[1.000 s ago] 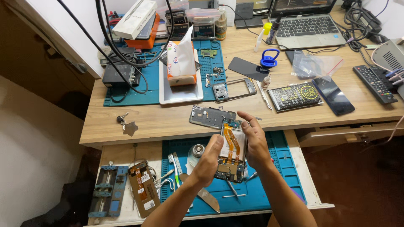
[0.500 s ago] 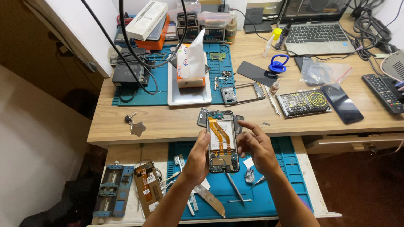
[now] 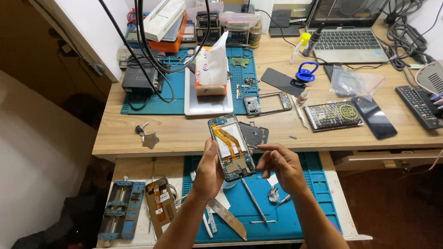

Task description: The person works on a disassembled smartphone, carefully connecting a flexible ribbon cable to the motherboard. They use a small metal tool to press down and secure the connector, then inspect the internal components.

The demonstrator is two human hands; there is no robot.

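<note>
Since the earlier frame, the right hand (image 3: 282, 167) had come off the opened phone (image 3: 231, 147) and hovered just beside its right edge, fingers (image 3: 265, 148) loosely curled, thumb and forefinger near pinching. Left hand (image 3: 208, 171) gripped the phone's left edge above the pulled-out drawer (image 3: 138, 168), which held a blue mat (image 3: 304, 216), spudger (image 3: 253, 200) and clamp (image 3: 121, 208).

Two hands (image 3: 210, 168) (image 3: 282, 167), one opened phone (image 3: 230, 147), one laptop (image 3: 348, 34), two blue mats (image 3: 184, 97) (image 3: 286, 210), one remote (image 3: 419, 107).
</note>
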